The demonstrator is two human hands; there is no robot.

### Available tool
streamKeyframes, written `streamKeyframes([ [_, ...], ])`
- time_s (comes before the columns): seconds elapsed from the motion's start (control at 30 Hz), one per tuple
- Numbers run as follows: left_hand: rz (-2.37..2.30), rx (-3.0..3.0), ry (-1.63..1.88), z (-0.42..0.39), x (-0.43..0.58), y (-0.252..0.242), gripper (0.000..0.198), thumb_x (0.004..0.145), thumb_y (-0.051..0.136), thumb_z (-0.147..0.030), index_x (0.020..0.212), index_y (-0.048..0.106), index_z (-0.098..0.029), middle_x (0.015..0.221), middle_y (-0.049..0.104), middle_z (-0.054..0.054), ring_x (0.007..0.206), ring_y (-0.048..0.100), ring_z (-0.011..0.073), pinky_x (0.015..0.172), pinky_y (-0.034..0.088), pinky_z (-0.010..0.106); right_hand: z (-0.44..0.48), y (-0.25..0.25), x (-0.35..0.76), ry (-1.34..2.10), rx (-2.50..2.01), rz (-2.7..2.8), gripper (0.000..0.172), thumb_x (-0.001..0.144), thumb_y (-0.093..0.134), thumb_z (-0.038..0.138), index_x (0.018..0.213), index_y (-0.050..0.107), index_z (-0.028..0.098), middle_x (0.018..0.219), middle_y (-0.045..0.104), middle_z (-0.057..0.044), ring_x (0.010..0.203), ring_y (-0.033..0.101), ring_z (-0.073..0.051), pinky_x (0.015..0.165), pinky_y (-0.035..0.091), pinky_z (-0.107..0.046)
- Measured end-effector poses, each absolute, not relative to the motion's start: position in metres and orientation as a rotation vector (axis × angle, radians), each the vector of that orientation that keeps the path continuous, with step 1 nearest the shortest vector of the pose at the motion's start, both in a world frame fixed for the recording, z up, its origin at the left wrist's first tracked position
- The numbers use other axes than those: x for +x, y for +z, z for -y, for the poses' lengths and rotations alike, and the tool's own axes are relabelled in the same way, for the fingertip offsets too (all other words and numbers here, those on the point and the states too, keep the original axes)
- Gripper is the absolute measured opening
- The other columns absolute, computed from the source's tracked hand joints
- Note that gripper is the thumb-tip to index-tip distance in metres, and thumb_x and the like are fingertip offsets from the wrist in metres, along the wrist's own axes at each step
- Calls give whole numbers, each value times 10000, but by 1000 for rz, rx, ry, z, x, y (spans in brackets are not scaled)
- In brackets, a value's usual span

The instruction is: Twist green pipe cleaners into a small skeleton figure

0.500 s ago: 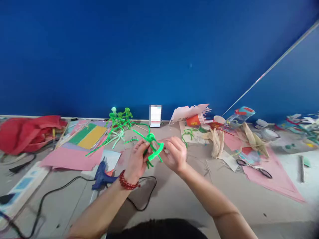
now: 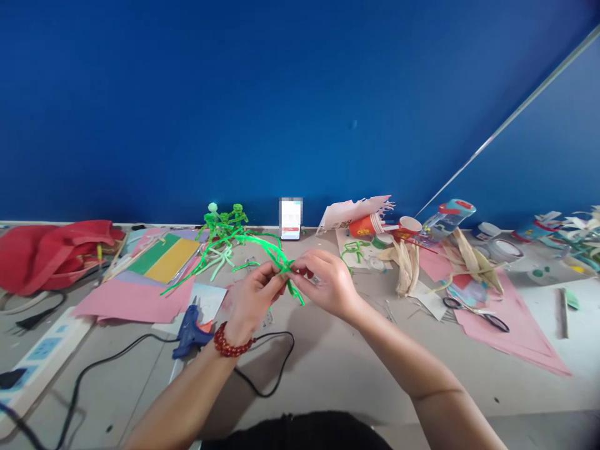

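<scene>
Bright green pipe cleaners are pinched between my two hands in the middle of the head view. My left hand, with a red bead bracelet at the wrist, grips them from the left with thumb and fingers. From the right, my right hand closes its fingertips on the same pipe cleaners, almost touching the left. Long strands run up and left from the grip, and short ends stick out below. The fingers hide the joint. Behind, several green pipe-cleaner figures stand against the wall.
A blue glue gun with a black cord lies left, near a white power strip. Pink sheets and a red cloth lie beyond. A phone leans on the wall. To the right are paper cups and scissors.
The green pipe cleaners have turned in my hands: the round coil and curved piece no longer show, and long strands point up-left. My fingertips have come closer together.
</scene>
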State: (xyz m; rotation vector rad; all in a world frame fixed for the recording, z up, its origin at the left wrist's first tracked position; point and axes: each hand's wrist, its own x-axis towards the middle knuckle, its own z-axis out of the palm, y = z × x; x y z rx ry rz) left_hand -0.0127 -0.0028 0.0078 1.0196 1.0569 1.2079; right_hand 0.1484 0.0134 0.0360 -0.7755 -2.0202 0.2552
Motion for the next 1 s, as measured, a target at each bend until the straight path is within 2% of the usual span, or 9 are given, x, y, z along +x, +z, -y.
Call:
streamKeyframes([
  [0.23,-1016,1221,969,3,-28,10,210,779,681,-323,712,546,-177,503,440,-83,440,301,54,419,186,190,-27,52,162,885,-736,2028,158,803,729,282,734,623,186,752,559,15,701,518,-116,636,422,-246],
  [0.37,-991,1302,881,2,-32,15,191,797,647,-324,717,554,-177,520,472,-72,453,337,62,429,228,192,-31,46,159,1242,-730,1816,228,752,772,352,729,627,177,797,566,3,684,528,-109,640,439,-263],
  [0.5,-975,1396,859,1,-36,14,147,825,598,-292,735,567,-179,558,490,-65,480,373,68,442,258,192,-30,40,152,1593,-702,1596,271,715,803,353,726,604,169,733,576,15,632,543,-104,608,441,-262],
  [0.73,-980,1612,898,1,-41,13,154,863,544,-241,720,542,-183,607,510,-54,566,431,89,521,334,204,-23,39,145,1640,-765,1400,289,699,816,336,725,580,171,642,555,45,574,503,-86,549,384,-226],
  [1.0,-1055,1986,853,6,-39,21,150,807,556,-190,657,567,-179,611,513,-34,609,449,114,570,339,232,-23,36,142,1606,-719,1305,359,641,854,317,752,539,187,698,538,50,586,480,-71,529,386,-195],
])
